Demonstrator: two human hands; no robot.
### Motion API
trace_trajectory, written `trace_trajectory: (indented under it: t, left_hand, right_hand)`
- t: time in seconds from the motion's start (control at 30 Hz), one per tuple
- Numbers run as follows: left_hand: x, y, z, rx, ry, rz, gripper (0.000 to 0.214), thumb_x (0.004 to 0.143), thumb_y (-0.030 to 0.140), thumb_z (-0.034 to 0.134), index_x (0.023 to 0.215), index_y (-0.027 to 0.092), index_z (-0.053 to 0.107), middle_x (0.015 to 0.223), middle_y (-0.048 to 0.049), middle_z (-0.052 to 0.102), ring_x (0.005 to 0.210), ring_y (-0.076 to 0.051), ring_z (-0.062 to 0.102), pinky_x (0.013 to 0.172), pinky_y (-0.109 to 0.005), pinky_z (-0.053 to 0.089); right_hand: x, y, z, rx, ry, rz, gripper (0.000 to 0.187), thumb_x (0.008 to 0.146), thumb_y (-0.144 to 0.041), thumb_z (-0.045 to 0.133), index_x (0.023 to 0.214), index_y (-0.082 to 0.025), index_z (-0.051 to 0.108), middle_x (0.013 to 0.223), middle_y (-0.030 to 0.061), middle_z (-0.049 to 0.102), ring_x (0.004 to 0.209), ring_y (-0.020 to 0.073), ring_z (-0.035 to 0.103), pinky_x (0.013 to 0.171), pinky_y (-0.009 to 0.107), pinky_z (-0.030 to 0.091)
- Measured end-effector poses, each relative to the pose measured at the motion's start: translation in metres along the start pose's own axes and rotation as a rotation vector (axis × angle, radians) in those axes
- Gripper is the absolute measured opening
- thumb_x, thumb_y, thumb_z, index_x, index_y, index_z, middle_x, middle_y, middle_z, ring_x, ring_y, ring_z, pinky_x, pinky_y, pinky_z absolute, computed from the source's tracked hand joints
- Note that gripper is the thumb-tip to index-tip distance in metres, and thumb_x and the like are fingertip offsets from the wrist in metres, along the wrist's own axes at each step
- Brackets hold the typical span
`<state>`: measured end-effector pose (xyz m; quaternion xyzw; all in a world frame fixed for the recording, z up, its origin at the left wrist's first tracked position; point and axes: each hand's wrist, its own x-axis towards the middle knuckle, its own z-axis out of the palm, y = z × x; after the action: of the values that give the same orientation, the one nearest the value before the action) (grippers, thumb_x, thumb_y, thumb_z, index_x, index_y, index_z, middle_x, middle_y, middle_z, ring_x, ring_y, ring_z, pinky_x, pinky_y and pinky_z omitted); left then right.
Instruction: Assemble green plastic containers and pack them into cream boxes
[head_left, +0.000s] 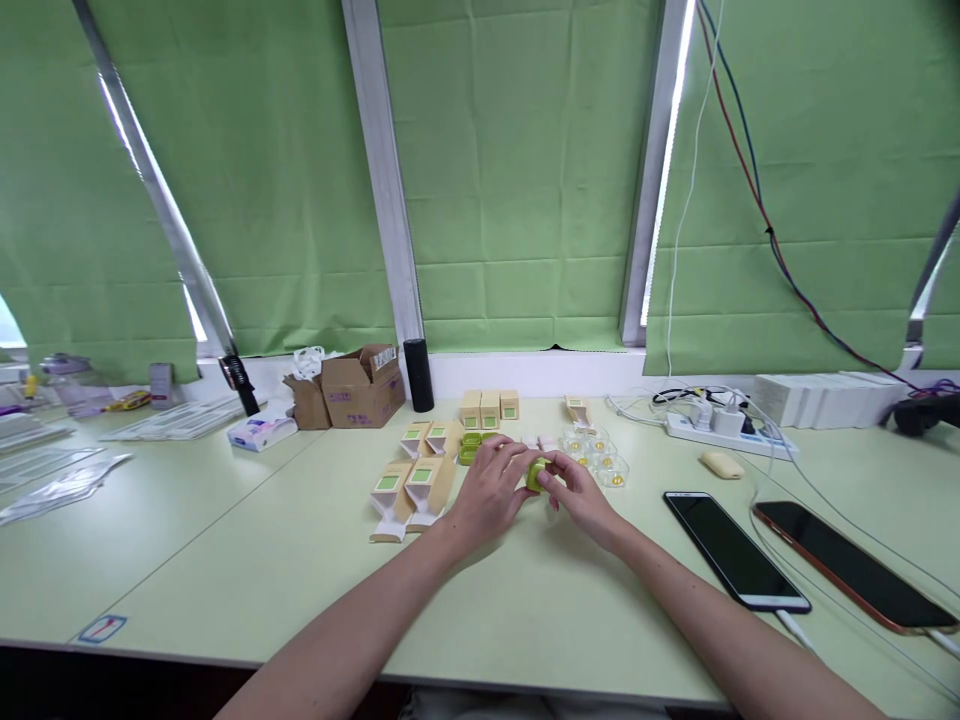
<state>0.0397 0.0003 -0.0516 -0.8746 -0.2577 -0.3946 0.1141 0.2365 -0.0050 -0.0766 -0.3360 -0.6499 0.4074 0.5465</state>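
Observation:
A small yellow-green case [535, 475] sits between my hands, just above the table. My left hand [491, 488] reaches over it from the left with bent fingers at its top and side. From the right, my right hand [581, 498] pinches it with thumb and fingers. Behind my left hand lie more green cases [469, 447], partly hidden. Open cardboard boxes with green labels [422, 480] lie to the left, flaps toward me. Clear plastic trays with round yellow pieces [600, 455] are beyond my right hand, near some small pinkish-white pieces [538, 442].
Upright small boxes [490, 408] and a black cylinder [418, 375] stand at the back. A carton [364, 390] and tissue pack [262, 430] are at left. On the right lie two phones [739, 550], a power strip [727, 432], an oval cream-coloured case [721, 464] and loose cables.

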Motion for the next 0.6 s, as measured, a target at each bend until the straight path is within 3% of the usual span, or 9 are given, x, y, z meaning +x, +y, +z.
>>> trace_trajectory:
  t: [0.17, 0.27, 0.37, 0.47, 0.6]
  left_hand:
    - [0.000, -0.003, 0.000, -0.086, 0.005, -0.086, 0.043, 0.091, 0.015, 0.067, 0.132, 0.025, 0.058, 0.124, -0.0108, 0.065, 0.122, -0.032, 0.051, 0.104, -0.052, 0.049]
    - [0.000, -0.010, 0.003, -0.222, 0.104, -0.279, 0.042, 0.086, 0.016, 0.073, 0.125, 0.024, 0.059, 0.121, -0.0097, 0.063, 0.124, -0.030, 0.053, 0.105, -0.049, 0.049]
    - [0.000, -0.021, 0.004, -0.350, 0.192, -0.533, 0.042, 0.080, 0.015, 0.077, 0.119, 0.024, 0.063, 0.122, -0.0084, 0.061, 0.120, -0.026, 0.059, 0.103, -0.043, 0.050]
    - [0.000, -0.033, 0.005, -0.443, 0.233, -0.713, 0.044, 0.077, 0.017, 0.079, 0.118, 0.024, 0.064, 0.123, -0.0083, 0.064, 0.115, -0.025, 0.063, 0.100, -0.040, 0.050]
    - [0.001, -0.044, 0.005, -0.555, 0.264, -0.787, 0.051, 0.078, 0.017, 0.077, 0.126, 0.025, 0.064, 0.124, -0.0087, 0.070, 0.119, -0.026, 0.063, 0.093, -0.038, 0.051]
  right_hand:
    - [0.001, 0.010, -0.005, -0.127, 0.016, -0.018, 0.047, 0.096, -0.065, 0.054, 0.103, -0.021, 0.067, 0.091, 0.0059, 0.069, 0.084, 0.0207, 0.061, 0.063, 0.029, 0.048]
    - [0.000, 0.014, -0.009, -0.385, 0.068, -0.075, 0.032, 0.101, -0.049, 0.051, 0.104, -0.022, 0.067, 0.093, 0.0058, 0.071, 0.086, 0.0222, 0.063, 0.072, 0.033, 0.049]
    - [-0.003, 0.015, -0.008, -0.704, 0.065, -0.191, 0.014, 0.097, -0.027, 0.055, 0.101, -0.023, 0.068, 0.099, 0.0067, 0.072, 0.097, 0.0252, 0.062, 0.085, 0.039, 0.048]
    - [-0.004, 0.011, -0.002, -0.943, -0.010, -0.286, 0.023, 0.095, -0.013, 0.052, 0.106, -0.022, 0.069, 0.107, 0.0081, 0.074, 0.107, 0.0273, 0.058, 0.090, 0.040, 0.046]
    - [0.002, 0.004, 0.008, -1.220, -0.154, -0.332, 0.035, 0.092, -0.009, 0.053, 0.122, -0.020, 0.068, 0.130, 0.0109, 0.069, 0.122, 0.0303, 0.051, 0.100, 0.043, 0.040]
